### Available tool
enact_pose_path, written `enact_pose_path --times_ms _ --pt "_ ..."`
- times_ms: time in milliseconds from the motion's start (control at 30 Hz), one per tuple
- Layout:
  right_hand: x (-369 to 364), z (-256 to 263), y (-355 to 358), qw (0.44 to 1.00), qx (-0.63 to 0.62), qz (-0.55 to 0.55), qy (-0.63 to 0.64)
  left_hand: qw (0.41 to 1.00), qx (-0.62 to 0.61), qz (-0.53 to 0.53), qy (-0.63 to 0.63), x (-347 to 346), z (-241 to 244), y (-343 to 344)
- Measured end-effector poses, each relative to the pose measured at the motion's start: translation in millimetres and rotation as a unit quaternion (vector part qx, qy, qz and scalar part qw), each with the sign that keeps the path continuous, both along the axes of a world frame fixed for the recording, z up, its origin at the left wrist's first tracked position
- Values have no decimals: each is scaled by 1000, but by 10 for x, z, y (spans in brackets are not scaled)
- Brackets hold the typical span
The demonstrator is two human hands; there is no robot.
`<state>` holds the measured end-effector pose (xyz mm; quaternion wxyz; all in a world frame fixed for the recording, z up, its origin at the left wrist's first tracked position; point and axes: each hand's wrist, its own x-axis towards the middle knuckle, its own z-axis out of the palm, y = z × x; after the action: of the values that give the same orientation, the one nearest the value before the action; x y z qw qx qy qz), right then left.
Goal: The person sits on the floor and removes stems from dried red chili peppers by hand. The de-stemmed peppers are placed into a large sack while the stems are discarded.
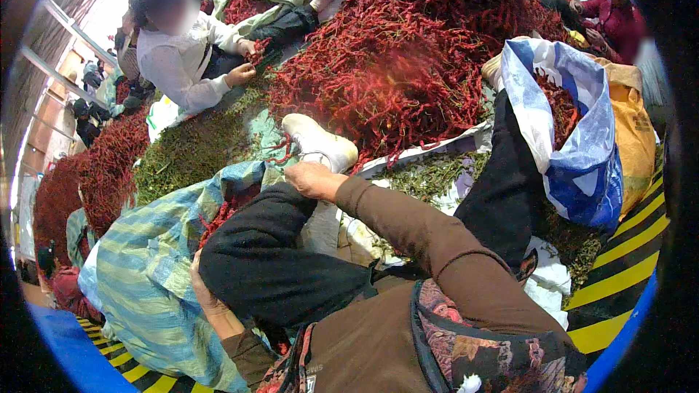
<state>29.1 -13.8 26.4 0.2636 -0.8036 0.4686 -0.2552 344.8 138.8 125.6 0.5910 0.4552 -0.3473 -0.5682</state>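
My right hand [314, 179] is curled at the lower end of my black trouser leg [267, 224], just behind my white shoe [319, 142]. It also meets the rim of a blue and green striped woven sack [158, 267]; what the fingers hold, if anything, is hidden. My left hand [205, 286] lies against the outer side of my bent knee, between it and the sack, with its fingertips partly out of sight. Dried red chillies [221, 218] show in the sack's mouth. A few loose chillies [281, 148] lie near the shoe's toe.
A large heap of red chillies [393, 82] rises ahead. Green stems [191, 150] are piled at left. A blue and white bag [584, 169] of chillies and an orange sack [631, 131] stand at right. A co-worker [175, 54] sits opposite. Yellow-black striping [617, 295] edges the floor.
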Motion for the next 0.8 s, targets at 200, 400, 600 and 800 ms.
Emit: enact_pose_path --times_ms 200,400,600,800 --pt "-691 -458 826 986 -121 -27 -111 990 12 137 -21 -63 -146 20" --pt "-1653 -605 1584 993 112 -23 10 986 -21 94 -139 -156 -73 -91" --pt "-1803 -716 1515 988 100 -111 24 970 -23 136 -202 -190 -107 42" --pt "-2081 -678 1453 975 69 -201 -57 972 31 145 -183 -486 -498 636"
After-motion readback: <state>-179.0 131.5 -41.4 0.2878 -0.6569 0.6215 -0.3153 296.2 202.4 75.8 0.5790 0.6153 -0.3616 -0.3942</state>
